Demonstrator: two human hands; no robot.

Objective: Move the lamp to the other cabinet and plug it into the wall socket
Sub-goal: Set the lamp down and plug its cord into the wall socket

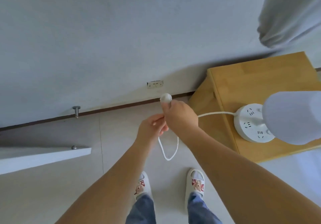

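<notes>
A white lamp stands on the wooden cabinet (257,77) at the right; its pale shade (293,117) partly hides the round white base (250,122), which carries several sockets. A white cord (215,114) runs from the base to my right hand (180,117), which grips the round white plug (165,97) just below the wall socket (155,84), apart from it. My left hand (152,128) pinches the cord close beside the right hand. A loop of cord (168,151) hangs below both hands.
A dark skirting board (86,113) runs along the foot of the wall. A metal door stop (76,111) sticks out low on the wall at the left. A white door edge (43,157) juts in from the left. A grey curtain (291,11) hangs at the top right. My slippered feet (194,182) stand on the tiled floor.
</notes>
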